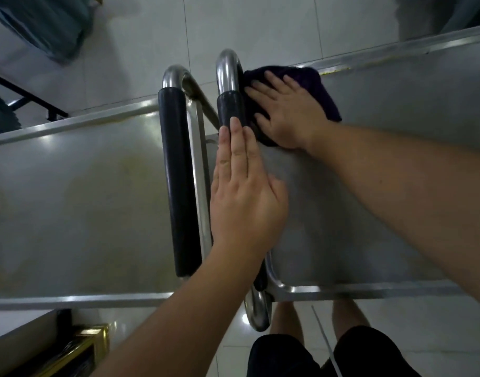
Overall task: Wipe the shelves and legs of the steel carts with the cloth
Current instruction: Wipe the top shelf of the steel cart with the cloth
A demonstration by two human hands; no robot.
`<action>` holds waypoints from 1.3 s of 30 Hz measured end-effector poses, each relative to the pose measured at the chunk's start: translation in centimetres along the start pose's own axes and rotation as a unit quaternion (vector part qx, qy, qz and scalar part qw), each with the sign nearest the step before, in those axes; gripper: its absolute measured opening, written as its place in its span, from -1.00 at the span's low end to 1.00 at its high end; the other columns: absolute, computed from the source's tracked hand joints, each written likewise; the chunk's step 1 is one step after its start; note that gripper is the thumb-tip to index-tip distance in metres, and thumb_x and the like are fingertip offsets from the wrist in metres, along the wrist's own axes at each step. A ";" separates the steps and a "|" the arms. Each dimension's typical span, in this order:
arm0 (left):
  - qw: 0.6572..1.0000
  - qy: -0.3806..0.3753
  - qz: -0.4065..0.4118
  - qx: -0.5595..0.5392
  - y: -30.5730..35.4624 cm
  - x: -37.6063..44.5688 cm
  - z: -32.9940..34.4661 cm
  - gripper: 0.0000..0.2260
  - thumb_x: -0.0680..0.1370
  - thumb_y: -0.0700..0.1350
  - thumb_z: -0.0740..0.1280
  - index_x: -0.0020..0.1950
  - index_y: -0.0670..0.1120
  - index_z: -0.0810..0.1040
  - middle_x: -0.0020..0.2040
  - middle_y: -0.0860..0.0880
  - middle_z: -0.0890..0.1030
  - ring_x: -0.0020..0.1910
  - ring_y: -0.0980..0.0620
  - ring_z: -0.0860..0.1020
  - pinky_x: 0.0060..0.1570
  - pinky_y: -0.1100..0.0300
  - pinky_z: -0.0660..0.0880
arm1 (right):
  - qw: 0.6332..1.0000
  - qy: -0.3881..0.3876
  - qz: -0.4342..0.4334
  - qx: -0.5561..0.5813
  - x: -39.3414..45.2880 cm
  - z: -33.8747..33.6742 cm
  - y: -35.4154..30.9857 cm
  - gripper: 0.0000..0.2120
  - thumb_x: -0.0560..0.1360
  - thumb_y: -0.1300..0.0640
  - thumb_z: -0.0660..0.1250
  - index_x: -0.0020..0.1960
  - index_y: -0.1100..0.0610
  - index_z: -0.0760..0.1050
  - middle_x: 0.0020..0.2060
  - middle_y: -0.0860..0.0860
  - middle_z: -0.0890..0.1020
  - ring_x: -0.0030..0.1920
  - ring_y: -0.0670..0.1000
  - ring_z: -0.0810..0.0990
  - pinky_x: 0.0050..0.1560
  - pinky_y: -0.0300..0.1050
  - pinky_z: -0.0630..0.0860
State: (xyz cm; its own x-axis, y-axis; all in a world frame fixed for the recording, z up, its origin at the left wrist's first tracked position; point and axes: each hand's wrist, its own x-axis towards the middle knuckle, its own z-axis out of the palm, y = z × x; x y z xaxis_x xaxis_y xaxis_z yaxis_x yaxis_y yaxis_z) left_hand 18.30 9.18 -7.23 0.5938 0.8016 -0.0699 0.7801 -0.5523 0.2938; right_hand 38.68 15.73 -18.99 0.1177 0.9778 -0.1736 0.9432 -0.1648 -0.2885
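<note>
Two steel carts stand side by side below me, their handles meeting in the middle. The right cart's top shelf (383, 164) carries a dark purple cloth (324, 96) at its far left corner. My right hand (285, 112) lies flat on the cloth with fingers spread, pressing it against the shelf beside the right cart's black-sleeved handle (230, 104). My left hand (244, 191) rests flat, fingers straight and together, along that handle and the shelf's left edge. The left cart's shelf (78, 200) is bare, with its own black-sleeved handle (179, 183).
White floor tiles (260, 25) lie beyond the carts. A grey-blue bundle (48, 28) sits at the far left, with a black frame (29, 96) below it. A gold-edged object (91, 346) lies under the left cart. My legs in dark shorts (315, 357) stand against the right cart's near rim.
</note>
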 end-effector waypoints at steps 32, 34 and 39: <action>0.996 -0.028 -0.021 0.080 1.3 0.2 -1.1 -0.28 0.71 0.16 0.00 0.71 -0.14 -0.25 0.72 -0.04 -0.31 0.66 0.04 -0.38 0.53 0.16 -0.46 | 0.993 -0.059 -0.104 -0.008 -29.5 7.0 -2.9 -0.39 0.66 -0.19 0.11 0.67 -0.14 0.12 0.65 -0.15 0.18 0.67 -0.01 0.01 0.64 0.14 0.00; 0.996 -0.017 -0.014 0.091 1.3 0.1 -1.0 -0.30 0.72 0.18 -0.05 0.71 -0.16 -0.25 0.71 -0.06 -0.32 0.66 0.04 -0.39 0.56 0.14 -0.45 | 0.994 -0.046 -0.102 -0.019 -27.3 6.0 -1.2 -0.39 0.64 -0.19 0.13 0.67 -0.13 0.15 0.64 -0.14 0.20 0.67 0.00 0.05 0.65 0.13 -0.01; 0.997 -0.010 -0.007 0.076 1.4 0.2 -0.9 -0.35 0.75 0.11 -0.02 0.72 -0.17 -0.16 0.73 -0.08 -0.24 0.68 0.03 -0.32 0.57 0.17 -0.43 | 0.999 -0.016 -0.044 -0.009 -17.5 2.2 3.5 -0.40 0.62 -0.17 0.11 0.65 -0.09 0.24 0.62 -0.09 0.28 0.65 0.03 0.15 0.64 0.12 0.02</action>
State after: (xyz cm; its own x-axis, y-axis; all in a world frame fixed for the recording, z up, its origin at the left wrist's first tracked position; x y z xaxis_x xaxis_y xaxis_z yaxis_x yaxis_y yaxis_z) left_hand 19.35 8.74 -5.98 0.5845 0.8061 -0.0924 0.8089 -0.5700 0.1444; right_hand 39.21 -2.25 -19.03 0.0239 0.9835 -0.1791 0.9549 -0.0755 -0.2871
